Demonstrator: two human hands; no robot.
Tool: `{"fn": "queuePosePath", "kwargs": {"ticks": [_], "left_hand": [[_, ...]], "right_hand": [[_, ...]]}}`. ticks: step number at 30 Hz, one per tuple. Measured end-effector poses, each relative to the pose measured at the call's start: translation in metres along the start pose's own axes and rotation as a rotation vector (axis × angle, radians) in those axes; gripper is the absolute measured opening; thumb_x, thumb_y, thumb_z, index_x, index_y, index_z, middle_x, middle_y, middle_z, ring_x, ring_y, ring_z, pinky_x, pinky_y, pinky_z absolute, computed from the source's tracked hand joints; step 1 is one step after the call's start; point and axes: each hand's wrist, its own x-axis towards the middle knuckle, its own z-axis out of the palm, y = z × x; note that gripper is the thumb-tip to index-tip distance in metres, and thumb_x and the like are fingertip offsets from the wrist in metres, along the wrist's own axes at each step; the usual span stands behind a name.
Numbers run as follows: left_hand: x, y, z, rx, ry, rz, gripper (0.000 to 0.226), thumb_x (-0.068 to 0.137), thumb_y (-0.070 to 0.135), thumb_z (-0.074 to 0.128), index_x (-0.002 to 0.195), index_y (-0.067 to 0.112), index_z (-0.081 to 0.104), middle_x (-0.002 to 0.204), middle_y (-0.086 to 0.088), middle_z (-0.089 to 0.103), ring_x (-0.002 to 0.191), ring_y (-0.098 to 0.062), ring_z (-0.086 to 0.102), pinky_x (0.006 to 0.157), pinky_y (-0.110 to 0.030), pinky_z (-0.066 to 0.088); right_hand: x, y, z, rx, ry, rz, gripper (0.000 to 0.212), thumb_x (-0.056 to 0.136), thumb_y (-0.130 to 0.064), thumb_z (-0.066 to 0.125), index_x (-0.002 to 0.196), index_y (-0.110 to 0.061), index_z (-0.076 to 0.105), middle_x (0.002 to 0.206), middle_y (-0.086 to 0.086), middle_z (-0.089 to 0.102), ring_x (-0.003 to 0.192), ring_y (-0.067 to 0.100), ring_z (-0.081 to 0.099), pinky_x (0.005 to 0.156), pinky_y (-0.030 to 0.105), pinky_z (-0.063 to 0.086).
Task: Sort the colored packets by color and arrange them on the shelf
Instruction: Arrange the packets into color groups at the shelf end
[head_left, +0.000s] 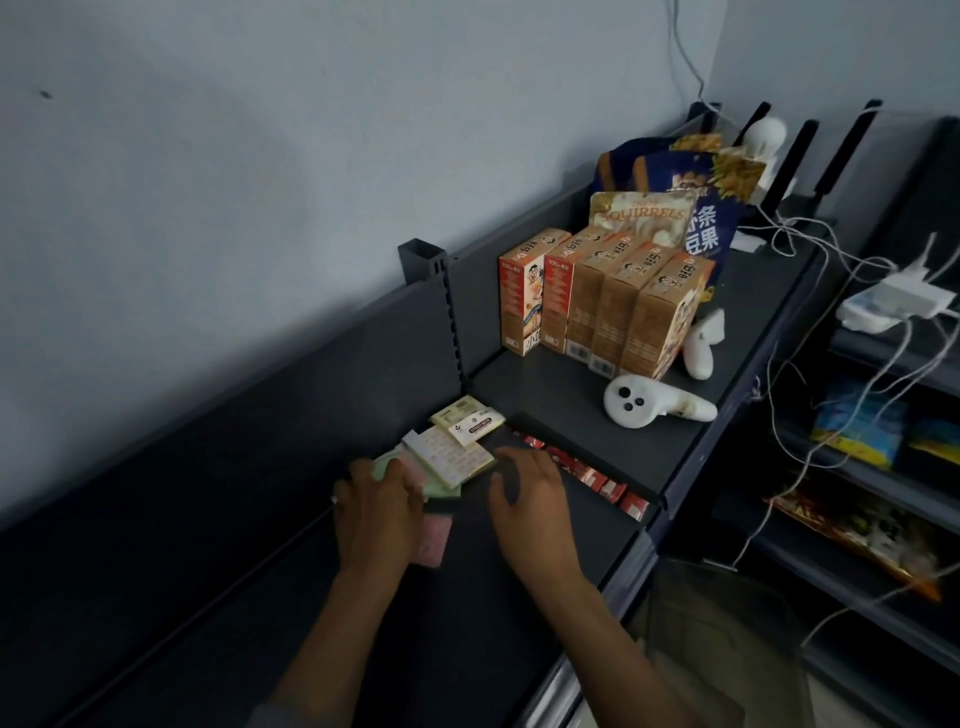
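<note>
Our left hand (375, 512) curls its fingers over the pale green and pink flat packets (435, 486) on the dark grey metal shelf (498, 613); our right hand (527, 501), at three o'clock, rests beside them, fingers loosely bent, holding nothing.

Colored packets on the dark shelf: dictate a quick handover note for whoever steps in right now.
Left hand: rests on the green packet, with a pink packet showing beneath it.
Right hand: open, flat on the lower shelf, holding nothing.
Yellow packets lie overlapped in a loose pile just beyond the hands.
Red packets sit in a row under the upper shelf's edge.
Done: reds look grouped.
Left: separate yellow, green and pink, then line them up.
</note>
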Motion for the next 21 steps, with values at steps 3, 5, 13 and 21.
{"fn": "queuePosePath", "kwargs": {"ticks": [3,5,13,21], "left_hand": [[0.002,-0.001,-0.004,-0.041,0.028,-0.028,0.018,0.091,0.027,0.063,0.106,0.026,0.053,0.127,-0.006,0.040,0.104,-0.030,0.044,0.079,-0.046,0.053],[0.000,0.000,-0.012,-0.094,0.047,-0.043,0.033,0.088,0.027,0.068,0.114,0.027,0.048,0.131,-0.005,0.038,0.108,-0.031,0.045,0.082,-0.049,0.053],[-0.007,0.026,-0.053,-0.904,0.034,-0.070,0.036,0.091,0.021,0.064,0.123,0.037,0.058,0.125,0.005,0.060,0.102,-0.009,0.065,0.075,-0.029,0.057],[-0.019,0.034,-0.057,-1.324,-0.222,-0.230,0.034,0.100,0.006,0.049,0.118,0.027,0.069,0.113,-0.006,0.073,0.101,-0.025,0.073,0.080,-0.047,0.062]], "right_hand": [[0.003,0.003,0.001,0.013,-0.023,0.005,0.030,0.097,-0.018,0.059,0.127,-0.021,0.061,0.125,-0.008,0.055,0.119,0.007,0.050,0.102,0.021,0.041],[0.004,0.003,0.002,0.022,-0.041,-0.003,0.030,0.098,-0.018,0.059,0.128,-0.020,0.061,0.126,-0.008,0.055,0.119,0.005,0.049,0.101,0.018,0.040],[0.010,-0.009,0.019,0.212,-0.158,0.031,0.039,0.098,-0.024,0.064,0.137,-0.021,0.056,0.117,-0.007,0.065,0.104,0.001,0.062,0.086,0.014,0.051],[0.016,-0.028,0.029,0.671,-0.249,0.173,0.050,0.099,-0.021,0.064,0.143,-0.031,0.044,0.116,-0.005,0.070,0.101,0.009,0.071,0.078,0.029,0.060]]}}
